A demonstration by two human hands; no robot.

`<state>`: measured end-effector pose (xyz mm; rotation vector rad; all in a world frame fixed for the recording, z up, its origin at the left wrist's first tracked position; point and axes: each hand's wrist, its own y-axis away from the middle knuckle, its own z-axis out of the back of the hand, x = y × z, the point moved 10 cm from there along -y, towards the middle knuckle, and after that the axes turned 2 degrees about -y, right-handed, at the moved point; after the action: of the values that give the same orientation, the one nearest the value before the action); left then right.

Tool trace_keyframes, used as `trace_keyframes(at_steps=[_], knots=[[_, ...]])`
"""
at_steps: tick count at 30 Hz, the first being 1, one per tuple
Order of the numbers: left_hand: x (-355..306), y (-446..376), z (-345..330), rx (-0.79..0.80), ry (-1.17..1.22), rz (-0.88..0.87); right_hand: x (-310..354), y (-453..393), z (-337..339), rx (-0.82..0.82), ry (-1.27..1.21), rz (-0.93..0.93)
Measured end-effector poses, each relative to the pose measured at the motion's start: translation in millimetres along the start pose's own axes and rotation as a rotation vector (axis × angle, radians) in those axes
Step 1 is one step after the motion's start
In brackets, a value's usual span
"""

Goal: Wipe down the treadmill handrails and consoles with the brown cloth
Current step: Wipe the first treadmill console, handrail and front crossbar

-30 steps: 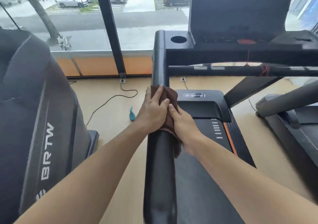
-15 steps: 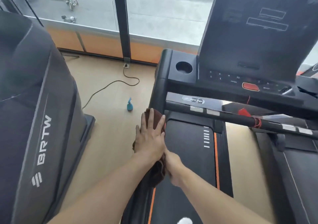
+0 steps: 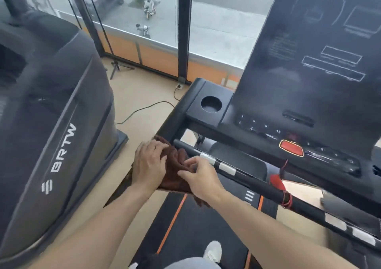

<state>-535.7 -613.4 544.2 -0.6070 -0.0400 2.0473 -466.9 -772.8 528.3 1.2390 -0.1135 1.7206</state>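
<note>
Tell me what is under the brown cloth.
The brown cloth lies on the treadmill's left handrail, held by the left hand and right hand. The rail emerges above; the covered stretch is hidden.

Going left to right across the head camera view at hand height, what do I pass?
Grey BRTW-branded machine housing → left hand → crumpled brown cloth → right hand → black crossbar with silver grip plates → red oval stop button.
</note>
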Motion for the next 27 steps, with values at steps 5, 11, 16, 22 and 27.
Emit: trace_keyframes(at_steps=[5, 11, 16, 22, 27], knots=[[-30, 45, -26, -0.043, 0.324, 0.273, 63, 16, 55, 0.064, 0.566, 0.463], [-58, 50, -64, 0.291, 0.966, 0.593, 97, 33, 73, 0.211, 0.767, 0.795], [-61, 30, -44, 0.304, 1.266, 0.571, 141, 45, 105, -0.172, 0.773, 1.07], [-19, 41, -79, 0.509, 0.894, 0.738, 116, -12, 63, -0.214, 0.911, 0.811], [20, 102, -117, 0.7, 0.7, 0.925, 25, -94, -9, 0.211, 0.968, 0.242]])
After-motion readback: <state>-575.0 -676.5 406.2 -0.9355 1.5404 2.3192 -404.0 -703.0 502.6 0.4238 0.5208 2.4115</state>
